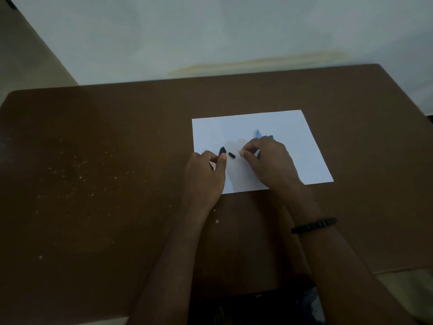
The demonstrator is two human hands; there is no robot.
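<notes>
A white sheet of paper (293, 146) lies on the brown table (117, 160). My left hand (208, 174) pinches a small dark piece (222, 150) between thumb and fingers at the sheet's left edge. A second short dark piece (231, 155) lies loose on the paper between my hands. My right hand (267, 160) is curled over the paper with its fingertips pinched together; I cannot tell what they pinch. A blue tip (258, 133) and a green tip (271, 137) stick out beyond its knuckles; whether it holds them is hidden.
Pale crumbs (77, 179) are scattered over the table's left half. A pale wall (210, 31) rises right behind the table's far edge. A dark beaded bracelet (314, 225) sits on my right wrist. The room is dim.
</notes>
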